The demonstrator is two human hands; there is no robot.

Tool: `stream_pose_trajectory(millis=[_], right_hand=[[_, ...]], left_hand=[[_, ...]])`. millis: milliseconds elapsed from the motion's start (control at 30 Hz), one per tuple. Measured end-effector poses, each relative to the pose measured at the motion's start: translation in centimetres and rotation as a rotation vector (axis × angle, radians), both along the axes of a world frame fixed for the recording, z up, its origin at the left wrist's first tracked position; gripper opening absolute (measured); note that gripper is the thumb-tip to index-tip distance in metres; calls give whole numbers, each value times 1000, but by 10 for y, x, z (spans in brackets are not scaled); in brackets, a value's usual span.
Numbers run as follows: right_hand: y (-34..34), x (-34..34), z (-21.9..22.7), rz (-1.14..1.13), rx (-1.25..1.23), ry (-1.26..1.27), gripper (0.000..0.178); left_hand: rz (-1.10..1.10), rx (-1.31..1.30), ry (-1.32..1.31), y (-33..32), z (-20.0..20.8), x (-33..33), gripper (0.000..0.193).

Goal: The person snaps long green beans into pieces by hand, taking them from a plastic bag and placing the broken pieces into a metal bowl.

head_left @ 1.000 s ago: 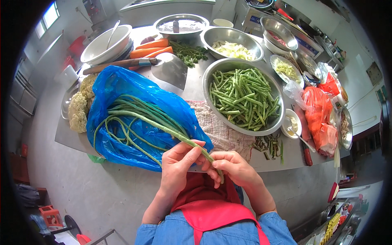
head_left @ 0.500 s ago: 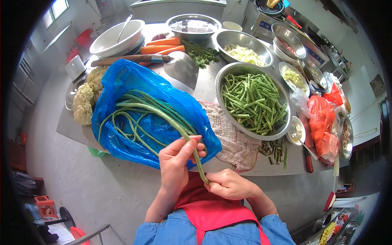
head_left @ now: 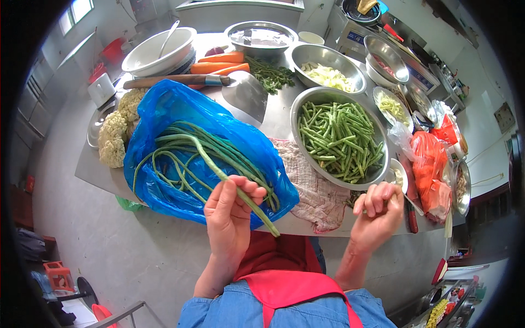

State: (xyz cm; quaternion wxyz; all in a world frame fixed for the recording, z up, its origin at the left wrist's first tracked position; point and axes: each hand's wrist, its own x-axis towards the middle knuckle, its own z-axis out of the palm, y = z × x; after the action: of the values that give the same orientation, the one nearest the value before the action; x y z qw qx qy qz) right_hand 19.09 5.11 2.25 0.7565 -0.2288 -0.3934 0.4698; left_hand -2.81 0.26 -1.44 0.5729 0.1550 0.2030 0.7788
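Observation:
My left hand (head_left: 229, 216) pinches a long green yardlong bean (head_left: 211, 159) between thumb and fingers. The bean's free end points down past the hand, toward my apron. More long beans (head_left: 180, 143) lie loosely coiled in an open blue plastic bag (head_left: 213, 109) just beyond that hand. Over the table's near edge, my right hand (head_left: 377, 216) is closed with its fingers curled in; whatever they hold is hidden. It covers most of a small heap of trimmed bean ends. Beyond it stands a steel bowl (head_left: 296, 117) full of cut green bean pieces (head_left: 342, 139).
A crumpled cloth (head_left: 311, 186) lies between bag and bowl. A cleaver (head_left: 245, 95), carrots (head_left: 219, 66) and cauliflower (head_left: 112, 139) sit at the back and left. At right are a red plastic bag (head_left: 429, 158), a red-handled knife (head_left: 412, 218) and several dishes.
My right hand has let go of the bean's end and moved right, over the trimmed ends. My left hand still holds the bean, whose lower end now hangs free.

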Motion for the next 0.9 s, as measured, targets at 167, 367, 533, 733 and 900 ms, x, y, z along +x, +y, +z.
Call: stream_pose_trajectory(millis=[167,367,533,733,900], right_hand=[[0,-16,5,413,-300,-593,21],[6,-43,-11,1034,-458,-440,24],[-3,-61,-15,1030,-533,-449,26],[-3,-52,-33,918,-424,-554,17],[-10,-38,-38,622,-338,-685,14]], left_hand=[[-186,-62,-20,-5,8,11,23],[-182,-70,110,-3,5,18,21],[-152,-143,142,-3,4,17,18],[-78,-200,238,4,1,22,20],[28,-83,49,11,-9,8,18]])
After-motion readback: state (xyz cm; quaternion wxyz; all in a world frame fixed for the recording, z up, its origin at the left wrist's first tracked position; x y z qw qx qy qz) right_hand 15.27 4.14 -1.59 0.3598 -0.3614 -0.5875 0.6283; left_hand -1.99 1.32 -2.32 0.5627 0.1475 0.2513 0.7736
